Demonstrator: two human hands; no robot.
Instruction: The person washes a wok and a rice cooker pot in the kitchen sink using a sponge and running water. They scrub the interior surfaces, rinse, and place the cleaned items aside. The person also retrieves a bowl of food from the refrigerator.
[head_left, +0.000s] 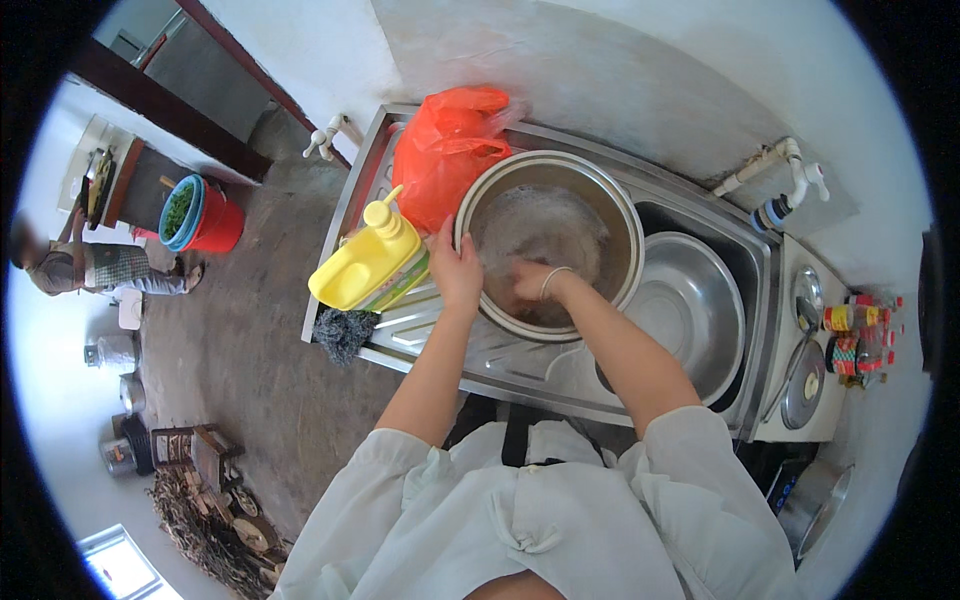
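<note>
A large metal pot (550, 334) holding cloudy, foamy water stands on the drainboard of a stainless steel sink unit. My left hand (456, 264) grips the pot's left rim. My right hand (536, 280) dips into the water, its fingers hidden, so whether they hold anything does not show. A yellow pump bottle (367, 262) stands left of my left hand. Behind it lies a red plastic bag (454, 154), touching the pot. A dark scouring pad (343, 334) lies at the drainboard's near left corner. Right of the pot, a metal basin (686, 300) sits in the sink bowl.
White taps (810, 178) project from the wall. At right are a pot lid (804, 386), a ladle (787, 375) and several seasoning bottles (862, 337). Far left, another person (90, 262) stands near a red bucket (223, 219). Firewood (202, 517) lies at lower left.
</note>
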